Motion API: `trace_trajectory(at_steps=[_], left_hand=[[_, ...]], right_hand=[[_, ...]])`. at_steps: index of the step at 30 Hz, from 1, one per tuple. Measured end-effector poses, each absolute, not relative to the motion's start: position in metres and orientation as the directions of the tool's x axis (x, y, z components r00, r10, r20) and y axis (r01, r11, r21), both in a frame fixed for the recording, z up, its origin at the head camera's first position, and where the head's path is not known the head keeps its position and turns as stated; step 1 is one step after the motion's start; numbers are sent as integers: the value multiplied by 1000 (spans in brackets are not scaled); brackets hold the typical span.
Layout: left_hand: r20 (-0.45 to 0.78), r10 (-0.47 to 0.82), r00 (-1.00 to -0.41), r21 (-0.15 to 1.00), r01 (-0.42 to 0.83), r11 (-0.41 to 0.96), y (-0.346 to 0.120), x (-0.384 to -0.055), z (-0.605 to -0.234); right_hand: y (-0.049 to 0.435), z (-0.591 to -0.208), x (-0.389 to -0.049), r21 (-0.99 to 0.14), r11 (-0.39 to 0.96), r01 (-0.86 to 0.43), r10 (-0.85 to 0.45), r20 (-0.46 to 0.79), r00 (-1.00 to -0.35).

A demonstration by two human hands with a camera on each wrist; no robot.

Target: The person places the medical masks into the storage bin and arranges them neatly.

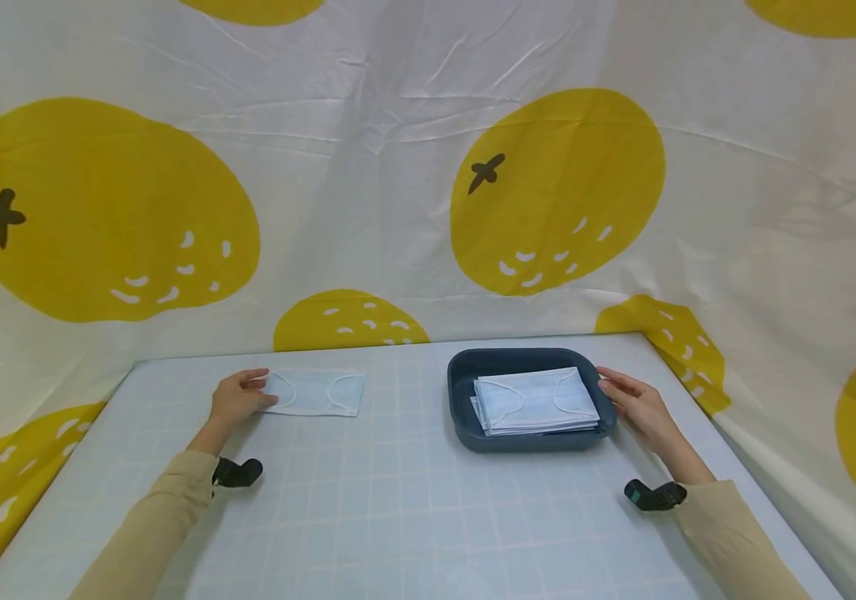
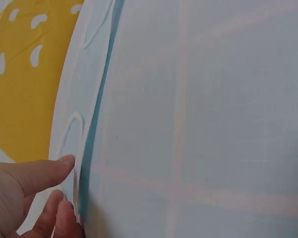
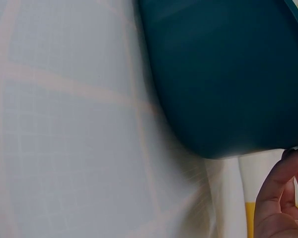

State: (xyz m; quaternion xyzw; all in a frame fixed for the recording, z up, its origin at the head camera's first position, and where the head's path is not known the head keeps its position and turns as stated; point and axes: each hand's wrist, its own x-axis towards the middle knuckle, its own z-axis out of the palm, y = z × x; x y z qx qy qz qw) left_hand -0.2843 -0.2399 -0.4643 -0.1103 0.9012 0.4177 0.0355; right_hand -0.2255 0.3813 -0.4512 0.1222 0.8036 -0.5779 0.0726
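Note:
A light blue face mask (image 1: pixel 315 392) with white ear loops lies flat near the back left of the table. My left hand (image 1: pixel 238 397) pinches its left end, the thumb (image 2: pixel 52 173) over the mask and the other fingers at its edge. On the right, a dark blue-green plastic tray (image 1: pixel 465 429) holds a stack of similar masks (image 1: pixel 540 402), slightly fanned. My right hand (image 1: pixel 638 404) grips the tray's right rim between thumb and fingers. In the right wrist view, the tray's outer wall (image 3: pixel 228 79) fills the upper right, and the fingertips are partly cut off by the frame edge.
A pale table (image 1: pixel 412 517) with a faint grid pattern lies under everything. Behind it hangs a white cloth (image 1: pixel 367 208) with large yellow fruit shapes, which also drapes along both sides. A black wrist camera (image 1: pixel 238 473) sits on the left sleeve, another (image 1: pixel 655 496) on the right.

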Motion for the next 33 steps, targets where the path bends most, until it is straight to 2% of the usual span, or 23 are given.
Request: trace_trajectory(at_steps=[7,19,33], left_hand=[[-134,-217,-967,649,-251,718,-236,-273,-456],[-151,-347,-926,724,-343,599,-233,-270,-463],[-148,-457,-877,737,-406,540,-222,-268,-456]], right_hand=[[381,-449,-225,-911,297,285,112,-263,-958],[381,-451,-226,-916,265,301,111,-282,-953],[379,-448,-224,-919,267,290,104,-272,-957]])
